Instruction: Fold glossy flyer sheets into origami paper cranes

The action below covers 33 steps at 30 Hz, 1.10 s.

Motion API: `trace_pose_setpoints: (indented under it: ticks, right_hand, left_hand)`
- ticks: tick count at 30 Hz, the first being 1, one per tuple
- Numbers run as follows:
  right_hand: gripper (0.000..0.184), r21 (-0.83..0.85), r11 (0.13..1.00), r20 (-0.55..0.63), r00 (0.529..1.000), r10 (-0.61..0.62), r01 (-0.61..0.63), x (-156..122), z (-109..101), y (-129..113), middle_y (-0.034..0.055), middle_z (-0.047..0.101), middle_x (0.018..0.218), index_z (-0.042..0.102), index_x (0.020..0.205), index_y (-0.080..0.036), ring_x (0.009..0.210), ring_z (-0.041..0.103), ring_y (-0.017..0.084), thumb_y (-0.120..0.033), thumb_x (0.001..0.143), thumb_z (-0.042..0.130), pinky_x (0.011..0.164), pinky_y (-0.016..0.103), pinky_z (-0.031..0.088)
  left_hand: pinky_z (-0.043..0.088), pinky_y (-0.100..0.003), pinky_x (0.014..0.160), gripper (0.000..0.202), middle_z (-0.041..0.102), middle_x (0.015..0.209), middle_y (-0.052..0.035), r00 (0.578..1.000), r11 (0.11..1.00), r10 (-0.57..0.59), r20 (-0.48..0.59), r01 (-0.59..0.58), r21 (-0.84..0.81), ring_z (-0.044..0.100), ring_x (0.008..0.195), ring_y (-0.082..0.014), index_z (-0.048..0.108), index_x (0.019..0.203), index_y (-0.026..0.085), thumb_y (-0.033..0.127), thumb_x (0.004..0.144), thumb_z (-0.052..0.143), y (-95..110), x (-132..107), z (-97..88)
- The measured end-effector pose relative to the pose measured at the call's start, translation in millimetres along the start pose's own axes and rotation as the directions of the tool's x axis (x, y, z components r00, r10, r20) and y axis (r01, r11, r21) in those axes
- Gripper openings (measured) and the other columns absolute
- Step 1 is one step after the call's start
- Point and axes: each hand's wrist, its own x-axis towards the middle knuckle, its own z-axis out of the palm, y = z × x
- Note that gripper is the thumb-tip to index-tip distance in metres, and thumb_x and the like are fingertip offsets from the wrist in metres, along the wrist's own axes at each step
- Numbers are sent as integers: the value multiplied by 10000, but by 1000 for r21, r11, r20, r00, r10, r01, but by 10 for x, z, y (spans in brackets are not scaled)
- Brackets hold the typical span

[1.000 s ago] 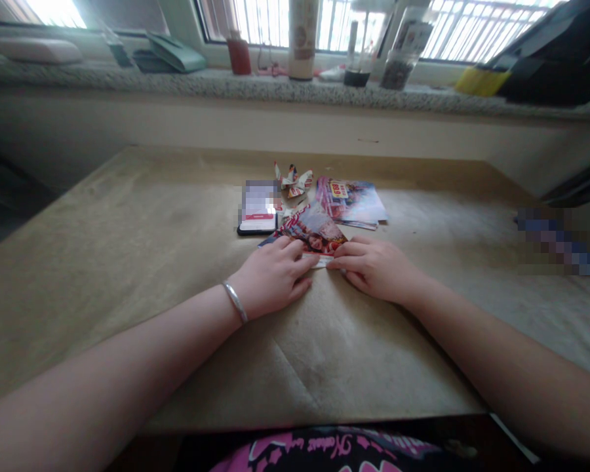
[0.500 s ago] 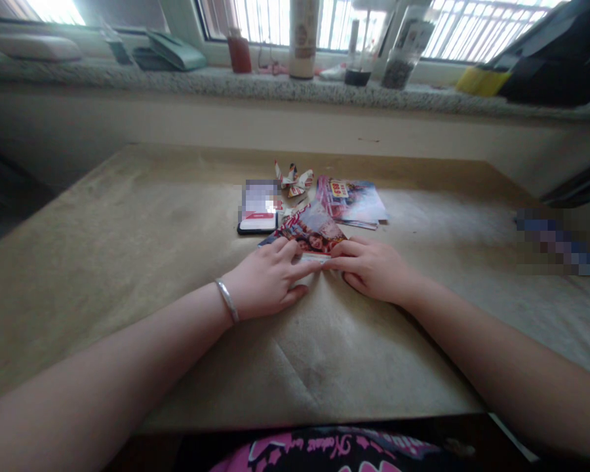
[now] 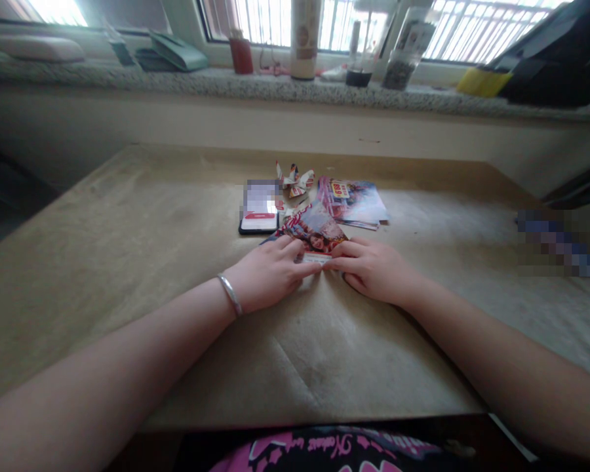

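Observation:
A folded sheet of printed paper (image 3: pixel 319 229) lies on the table in front of me, with a colourful photo and a white strip at its near edge. My left hand (image 3: pixel 275 272), a silver bangle on its wrist, grips the sheet's near left side, thumb mostly tucked out of sight. At the near right side, my right hand (image 3: pixel 366 265) has its fingers on the same sheet. The two index fingertips almost meet at the near point of the paper. Both hands cover parts of its lower edge.
Behind the sheet are a phone (image 3: pixel 259 210), a folded paper shape (image 3: pixel 297 178) and a stack of printed leaflets (image 3: pixel 356 200). Bottles and jars, one a red bottle (image 3: pixel 240 52), line the stone windowsill (image 3: pixel 255 85). A pale cloth covers the table (image 3: pixel 177 216).
My left hand has shifted slightly, and its thumb has drawn in toward the index finger. My right hand holds its place on the paper.

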Motion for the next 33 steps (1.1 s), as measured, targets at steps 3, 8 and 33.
trace_pose_setpoints:
  ticks: [3,8,33]
  right_hand:
    - [309,-1,1000,2,1000,7,-7,0,-4,-9,73,665,1015,695,1068,-231,958,581,215,-144,848,498,782,321,466]
    - [289,-18,1000,12,1000,16,-15,7,-20,-26,75,667,1007,698,1048,-225,949,583,219,-158,858,491,766,324,460]
    - [267,-90,995,-8,999,-31,30,-18,-13,-49,72,669,971,688,1056,-217,925,561,212,-180,882,488,740,315,426]
  left_hand:
    - [443,-395,919,337,548,1080,-100,1000,1000,10,10,-10,-1,496,991,-239,567,1236,297,253,925,445,0,-1,-24]
    - [459,-381,908,313,563,1056,-92,999,999,21,30,-20,-34,519,978,-218,602,1185,279,228,909,465,-41,-9,-58]
    - [460,-385,980,311,595,1199,-72,989,985,129,-67,-136,-108,519,1134,-207,638,1129,253,136,925,434,-236,-54,41]
